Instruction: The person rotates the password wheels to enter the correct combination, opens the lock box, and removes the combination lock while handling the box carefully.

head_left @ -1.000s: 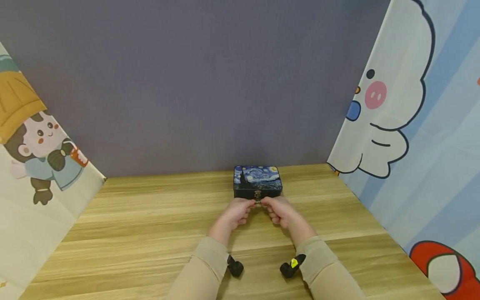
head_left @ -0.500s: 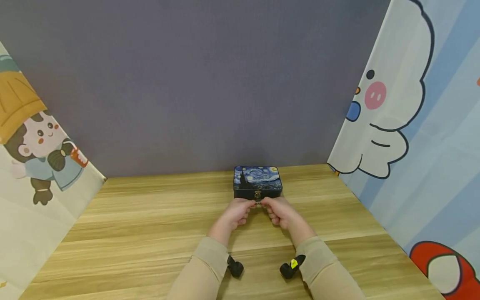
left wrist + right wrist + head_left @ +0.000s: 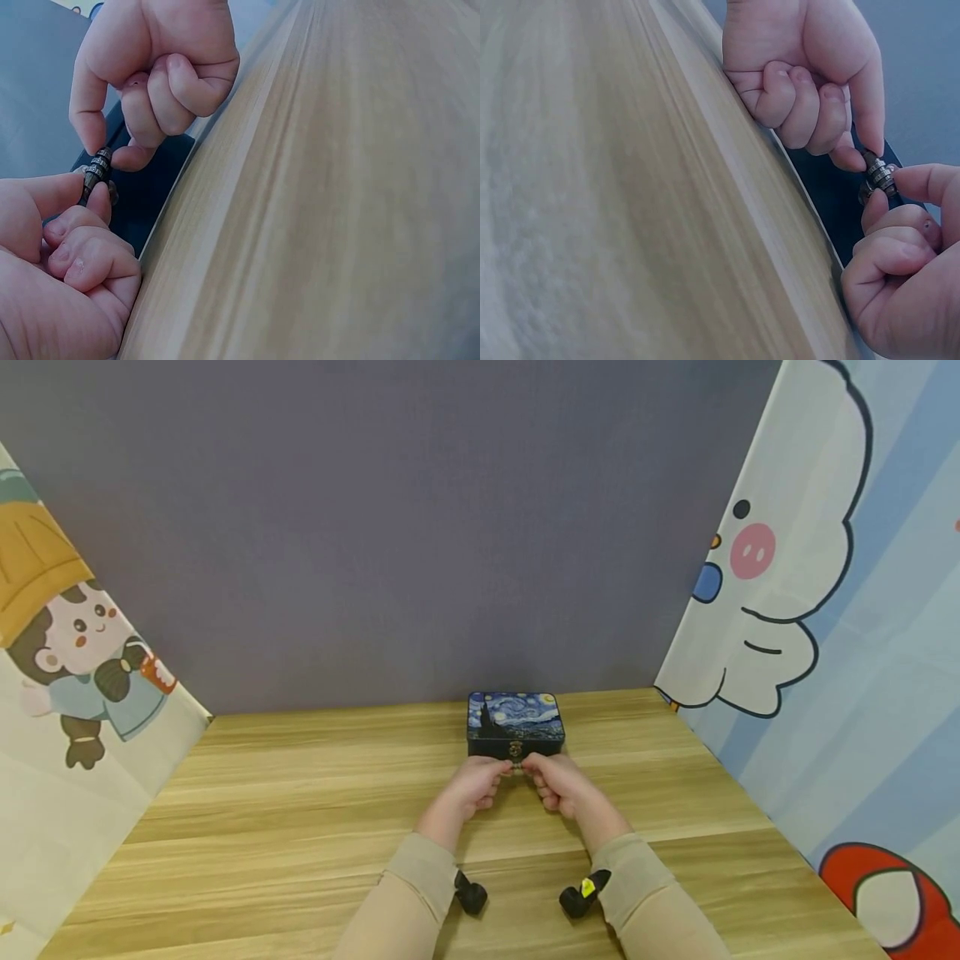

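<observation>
A small tin box (image 3: 517, 718) with a swirling night-sky painting on its lid stands closed at the back of the table, a brass-coloured clasp (image 3: 515, 748) on its dark front. Hanging at the clasp is a small combination padlock (image 3: 96, 169) with ridged number rings. My left hand (image 3: 474, 783) pinches one end of this padlock between thumb and index finger, its other fingers curled. From the other side my right hand (image 3: 561, 782) pinches the opposite end in the same way. Fingertips partly cover the padlock, and the digits are too small to read.
The wooden tabletop (image 3: 300, 810) runs back to a grey panel (image 3: 420, 527) just behind the box. Cartoon-printed sheets (image 3: 795, 560) close off both sides. Each cuff carries a black wrist camera (image 3: 471, 895).
</observation>
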Demonstrator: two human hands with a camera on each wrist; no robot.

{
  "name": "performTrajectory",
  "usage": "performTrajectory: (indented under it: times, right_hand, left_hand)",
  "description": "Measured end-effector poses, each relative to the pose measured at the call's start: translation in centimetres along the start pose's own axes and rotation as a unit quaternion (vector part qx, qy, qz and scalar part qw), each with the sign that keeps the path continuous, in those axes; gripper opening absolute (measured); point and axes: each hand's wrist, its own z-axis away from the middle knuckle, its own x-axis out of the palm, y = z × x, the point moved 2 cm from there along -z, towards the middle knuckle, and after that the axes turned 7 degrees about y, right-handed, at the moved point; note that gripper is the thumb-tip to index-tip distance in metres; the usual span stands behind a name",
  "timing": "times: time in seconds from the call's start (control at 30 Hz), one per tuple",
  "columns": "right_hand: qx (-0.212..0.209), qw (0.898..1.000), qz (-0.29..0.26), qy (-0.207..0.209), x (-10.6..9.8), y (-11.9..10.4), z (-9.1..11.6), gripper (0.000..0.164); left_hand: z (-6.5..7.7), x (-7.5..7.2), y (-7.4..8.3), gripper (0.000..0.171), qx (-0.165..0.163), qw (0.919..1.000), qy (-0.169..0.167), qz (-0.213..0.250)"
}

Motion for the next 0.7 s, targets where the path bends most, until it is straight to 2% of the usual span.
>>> performTrajectory:
  times: [0.7]
  right_hand:
    - [0.001,1.000,0.012,0.003,0.09,-0.05,-0.01,0.022]
  left_hand:
    - [-0.10,-0.16,-0.13,0.035,0.005,0.9999,-0.006,-0.011]
